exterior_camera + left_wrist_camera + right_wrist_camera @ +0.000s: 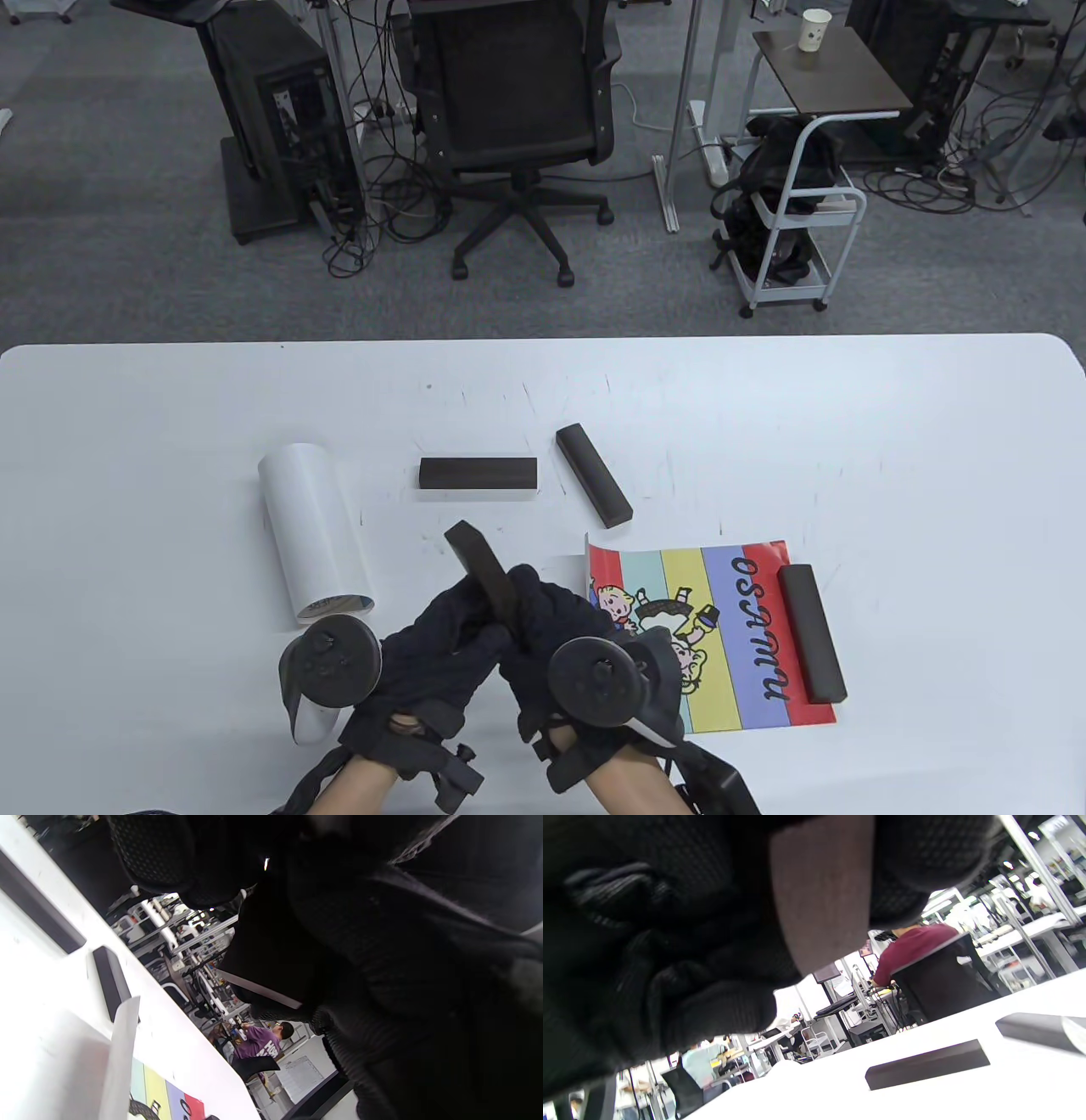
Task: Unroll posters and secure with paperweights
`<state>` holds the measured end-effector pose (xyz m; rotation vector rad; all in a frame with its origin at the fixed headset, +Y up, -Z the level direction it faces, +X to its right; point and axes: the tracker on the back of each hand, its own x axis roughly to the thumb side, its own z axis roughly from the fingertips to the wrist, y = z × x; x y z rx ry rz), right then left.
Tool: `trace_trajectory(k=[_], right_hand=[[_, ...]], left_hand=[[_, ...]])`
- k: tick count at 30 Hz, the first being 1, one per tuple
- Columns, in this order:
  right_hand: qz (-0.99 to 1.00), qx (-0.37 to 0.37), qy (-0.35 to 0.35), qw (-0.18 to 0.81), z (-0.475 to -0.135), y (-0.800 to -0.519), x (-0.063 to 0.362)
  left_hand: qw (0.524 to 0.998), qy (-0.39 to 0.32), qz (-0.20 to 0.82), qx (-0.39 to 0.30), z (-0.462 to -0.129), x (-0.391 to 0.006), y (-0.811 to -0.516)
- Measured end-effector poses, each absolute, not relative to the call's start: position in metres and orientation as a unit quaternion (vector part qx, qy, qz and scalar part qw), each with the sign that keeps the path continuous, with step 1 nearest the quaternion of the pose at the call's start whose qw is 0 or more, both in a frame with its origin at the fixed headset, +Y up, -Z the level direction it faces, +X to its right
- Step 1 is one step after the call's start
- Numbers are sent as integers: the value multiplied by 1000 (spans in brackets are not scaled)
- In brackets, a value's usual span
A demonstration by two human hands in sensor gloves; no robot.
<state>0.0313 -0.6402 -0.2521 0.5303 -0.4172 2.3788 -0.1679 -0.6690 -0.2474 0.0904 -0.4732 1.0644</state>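
Observation:
A colourful striped poster lies flat at the front right of the white table. A dark paperweight bar rests on its right edge; its left edge curls up, as the left wrist view shows. My left hand and right hand meet just left of the poster, and both grip a second dark paperweight bar, tilted, above the table. The right wrist view shows this bar between my gloved fingers. A rolled white poster lies to the left.
Two more dark paperweight bars lie behind my hands, one level and one slanted; both also show in the right wrist view. An office chair and a cart stand beyond the table's far edge.

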Motion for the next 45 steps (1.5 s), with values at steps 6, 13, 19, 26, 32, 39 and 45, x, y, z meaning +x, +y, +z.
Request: trace_trajectory(k=[6,13,19,26,32,39,45], right_hand=[[900,104,-110,409,-279,-656,76],[902,-17,-10,430,-301,-707,113],[919,-92,71,376,-305,-735,117],[922,-71,136,355,-304,-757,89],[932,-59,155,322,-302,-770,70],[958,-95,130,239,-303,-766,76],[979,-76,122,144,-303,-764,76]], left_hand=[[888,-207,383,146,-244,-174,-672],[932,-173,280,149,-258,-176,-711],[935,-164,294,109,-264,-182,-730],[942,-170,275,90,-264,-180,-740],[945,-171,267,80,-265,-179,-744],[945,-169,270,71,-265,-179,-745],[944,-170,276,67,-265,-179,-745]])
